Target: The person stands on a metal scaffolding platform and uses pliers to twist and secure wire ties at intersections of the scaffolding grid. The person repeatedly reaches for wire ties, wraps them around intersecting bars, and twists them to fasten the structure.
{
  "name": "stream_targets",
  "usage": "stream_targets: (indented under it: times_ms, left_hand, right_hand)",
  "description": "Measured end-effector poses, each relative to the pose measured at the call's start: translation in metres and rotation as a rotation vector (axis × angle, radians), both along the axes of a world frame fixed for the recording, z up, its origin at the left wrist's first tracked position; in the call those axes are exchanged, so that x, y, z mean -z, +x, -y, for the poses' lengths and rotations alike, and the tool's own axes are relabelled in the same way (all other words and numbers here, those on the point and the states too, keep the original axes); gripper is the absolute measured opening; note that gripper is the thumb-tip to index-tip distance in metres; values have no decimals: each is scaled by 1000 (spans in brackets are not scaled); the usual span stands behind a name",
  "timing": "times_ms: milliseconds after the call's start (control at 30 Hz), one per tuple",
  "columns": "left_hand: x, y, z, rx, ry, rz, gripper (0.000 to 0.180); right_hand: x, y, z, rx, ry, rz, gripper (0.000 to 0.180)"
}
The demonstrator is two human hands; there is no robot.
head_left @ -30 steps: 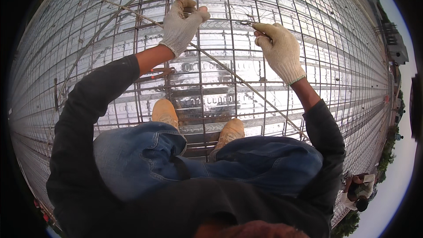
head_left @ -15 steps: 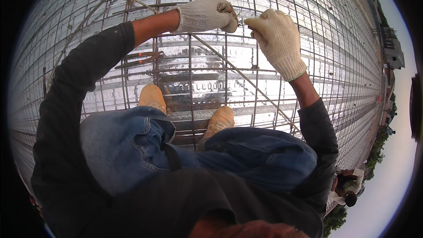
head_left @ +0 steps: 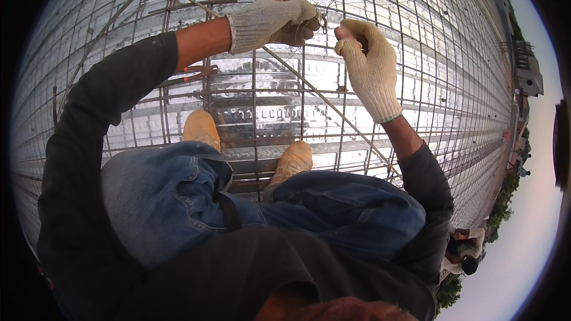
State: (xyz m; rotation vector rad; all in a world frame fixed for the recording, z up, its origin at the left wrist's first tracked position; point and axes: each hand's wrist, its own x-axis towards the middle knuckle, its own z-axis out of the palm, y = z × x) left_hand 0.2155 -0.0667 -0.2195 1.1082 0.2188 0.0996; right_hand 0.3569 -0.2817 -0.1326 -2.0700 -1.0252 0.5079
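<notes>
My left hand (head_left: pixel 276 22), in a pale knit glove, is closed around a small bundle of thin tie wire (head_left: pixel 322 19). Loops and loose ends stick out past its fingertips. To its right, my right hand (head_left: pixel 370 62) wears a similar glove, with a bare thumb tip showing. Its fingers are curled against the thumb; whatever they pinch, if anything, is too fine to make out. A small gap separates the two hands. Below my left wrist, pincers (head_left: pixel 199 74) with orange marks on the handles lie on the rebar mesh (head_left: pixel 256 92).
Shiny ribbed metal decking (head_left: pixel 279 110) lies under the mesh. A thin diagonal rod (head_left: pixel 333 107) crosses it. My tan boots (head_left: pixel 202 128) stand among the bars. At the far right, another person (head_left: pixel 467 249) crouches near the edge, with trees and a building (head_left: pixel 526 68) beyond.
My right hand has turned and opened its grip slightly, exposing the thumb tip, and sits a little lower. My left hand has shifted slightly left, and wire ends now spread between the hands.
</notes>
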Motion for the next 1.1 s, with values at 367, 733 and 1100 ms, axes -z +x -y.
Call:
stream_targets:
  times_ms: [367, 733, 1100]
  left_hand:
    - [-10, -9, 17, -59, -1, -86, 31]
    - [43, -35, -69, -541, -107, -217, 15]
    - [61, -86, -150, -580, -187, -191, 18]
  right_hand:
    - [22, 16, -2, 25, -5, -347, 46]
    - [59, 114, 51, 450, 225, -549, 23]
    - [58, 254, 157, 973, 567, -393, 19]
